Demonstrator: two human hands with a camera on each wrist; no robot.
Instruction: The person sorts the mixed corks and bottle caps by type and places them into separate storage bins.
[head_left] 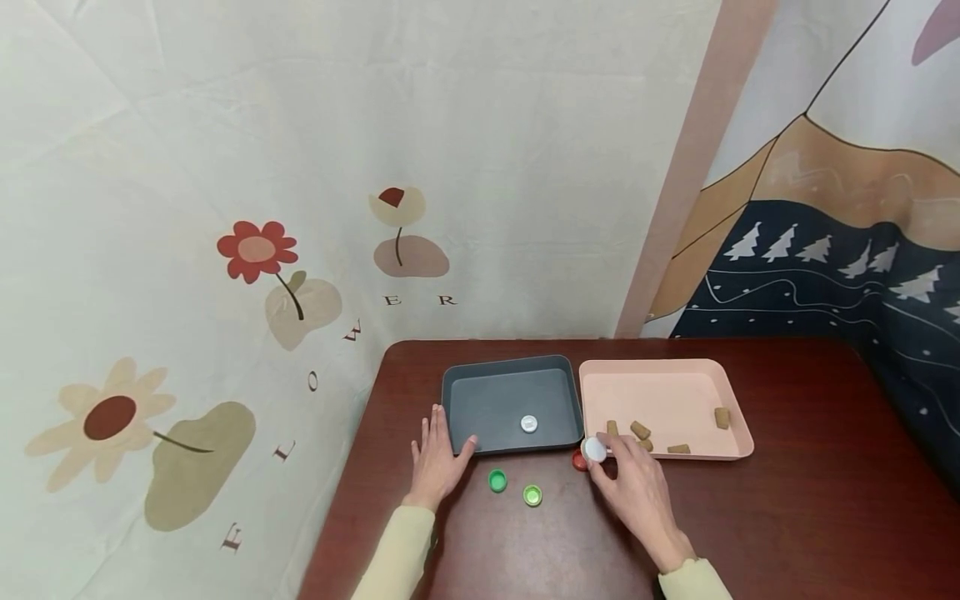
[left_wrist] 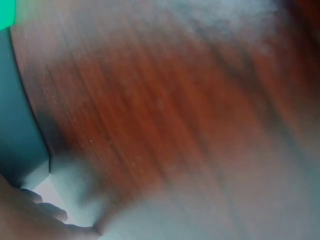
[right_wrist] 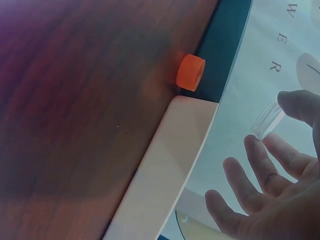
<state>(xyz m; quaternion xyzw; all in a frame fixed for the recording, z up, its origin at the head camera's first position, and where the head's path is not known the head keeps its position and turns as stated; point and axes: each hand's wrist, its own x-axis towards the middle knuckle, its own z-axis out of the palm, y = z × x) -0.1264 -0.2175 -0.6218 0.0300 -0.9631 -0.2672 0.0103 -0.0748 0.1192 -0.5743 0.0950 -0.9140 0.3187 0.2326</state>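
Note:
A white bottle cap is pinched between the thumb and fingers of my right hand, above the front left corner of the pink tray. The right wrist view shows the same cap edge-on at the fingertips. Just under it on the table lies a red cap, which looks orange in the right wrist view. My left hand rests with spread fingers at the front left corner of the dark grey tray. Another white cap lies in that tray.
A green cap and a light green cap lie on the brown table in front of the grey tray. Several corks lie in the pink tray, one cork at its right side. A printed curtain hangs behind.

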